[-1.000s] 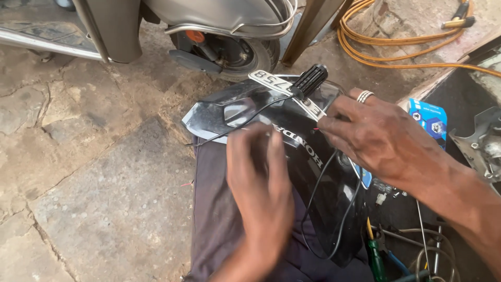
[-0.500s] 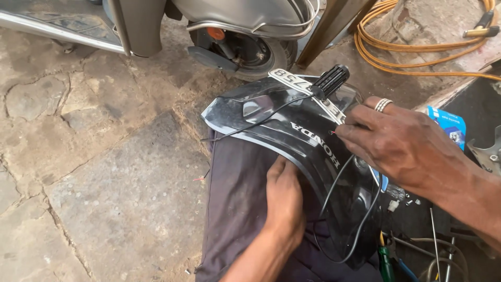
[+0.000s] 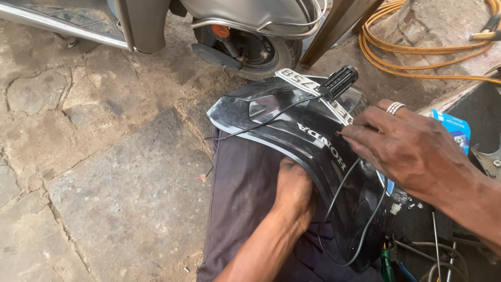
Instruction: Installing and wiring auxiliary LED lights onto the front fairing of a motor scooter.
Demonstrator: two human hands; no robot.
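Left hand [image 3: 293, 189]: reaches up from 6 o'clock, fingers curled under the lower edge of the glossy black scooter body panel [image 3: 292, 125]. Fingertips hidden behind the panel; the hand is closed on that edge, knuckles toward the camera.

Right hand [image 3: 412, 151]: enters from 4 o'clock, palm down on the panel's upper right face, fingers stretched toward 9 o'clock and lying close together. A silver ring [image 3: 395, 108] sits on one finger. Fingertips touch the panel near a small red spot; whether they pinch anything there, cannot tell.

Panel: centre of view, resting across the person's lap on dark trousers [image 3: 242, 209], its pointed end toward 10 o'clock. A white number plate [image 3: 296, 83] lies at its top edge, at 12 o'clock. A tool with a ribbed black handle [image 3: 339, 82] lies across the plate. Thin black wires [image 3: 250, 128] run over the panel, one trailing off toward 9 o'clock, another looping down toward 5 o'clock.

Surroundings: stone-paved ground [image 3: 94, 156] from 7 to 10 o'clock. Parked scooter [image 3: 245, 31] with its rear wheel at 12 o'clock. Coiled orange hose [image 3: 417, 47] at 1 to 2 o'clock. Small blue packet [image 3: 453, 128] at 3 o'clock, just beyond the right hand.
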